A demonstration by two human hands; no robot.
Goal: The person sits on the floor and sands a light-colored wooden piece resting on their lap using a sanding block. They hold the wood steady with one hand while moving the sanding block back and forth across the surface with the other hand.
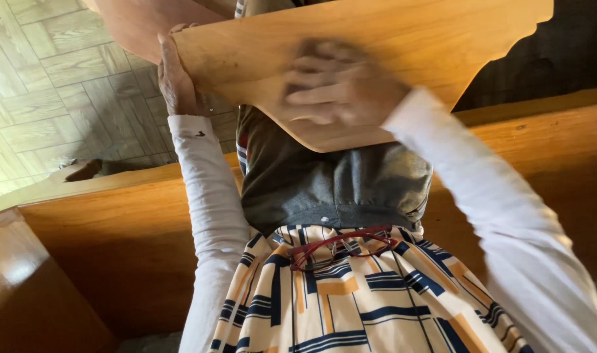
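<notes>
Head view: wooden board (403, 39) between hands' grip

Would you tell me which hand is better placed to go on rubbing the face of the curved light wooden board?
Probably the right hand: it lies flat on the face of the curved light wooden board, motion-blurred. The left hand grips the board's left edge, steadying it.

Long white sleeves (210, 196) are worn on both arms, a small dark mark being seen near the left cuff. Below the sleeves, a cream garment (350, 301) patterned with navy and orange geometric bars is seen. Red-framed glasses (341, 247) are hung at its neckline, just below a grey waistband (337, 189).
</notes>
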